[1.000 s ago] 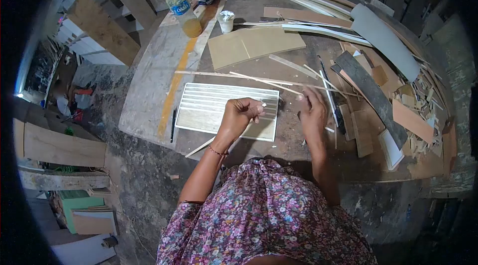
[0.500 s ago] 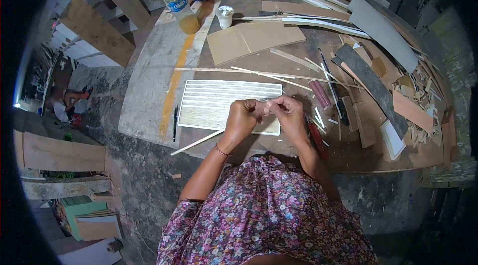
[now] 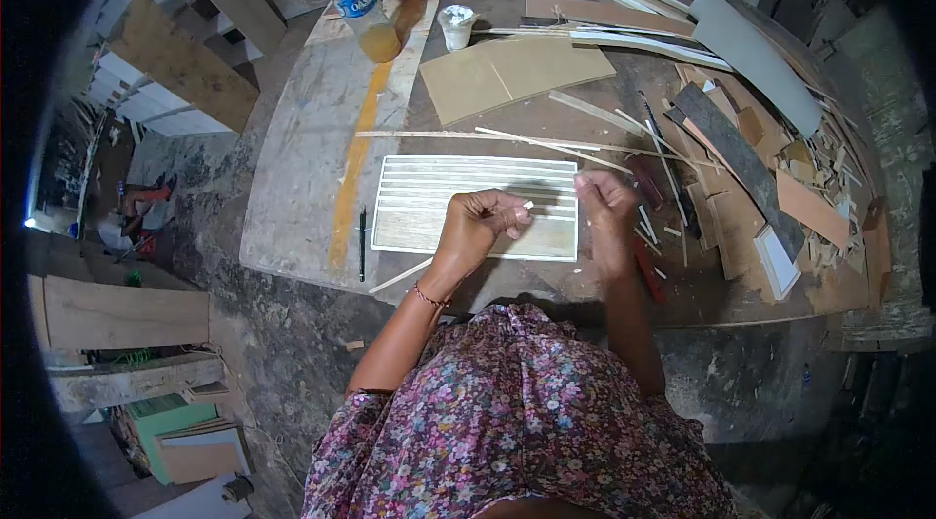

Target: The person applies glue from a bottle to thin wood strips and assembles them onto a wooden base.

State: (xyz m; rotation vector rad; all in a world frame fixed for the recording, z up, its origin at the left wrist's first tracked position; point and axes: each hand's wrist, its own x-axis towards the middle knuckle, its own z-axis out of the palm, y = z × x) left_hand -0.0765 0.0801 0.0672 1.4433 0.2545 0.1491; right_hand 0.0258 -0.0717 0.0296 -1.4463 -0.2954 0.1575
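My left hand (image 3: 478,225) is closed, pinching a small whitish piece (image 3: 528,205) between thumb and fingertips; what it is made of is too small to tell. It hovers over a pale rectangular wooden panel (image 3: 419,231) with a white border and parallel slats across its upper part. Just past the panel's right edge is my right hand (image 3: 608,212), slightly blurred, its fingers loosely curled and apart with nothing visible in them. A dark pencil-like stick (image 3: 362,246) lies left of the panel. Partly behind my left arm is a thin wooden strip (image 3: 402,275).
Long thin strips (image 3: 448,135) lie beyond the panel, below a tan board (image 3: 517,80). A plastic bottle (image 3: 375,32) and a white cup (image 3: 456,29) stand farther back. Dark red cylinders (image 3: 645,180), short offcuts and scrap wood (image 3: 814,207) cover the right side.
My hands were together at the fingertips; now they are apart. The right hand has moved right, while the small whitish piece shows in my left. The view has shifted slightly.
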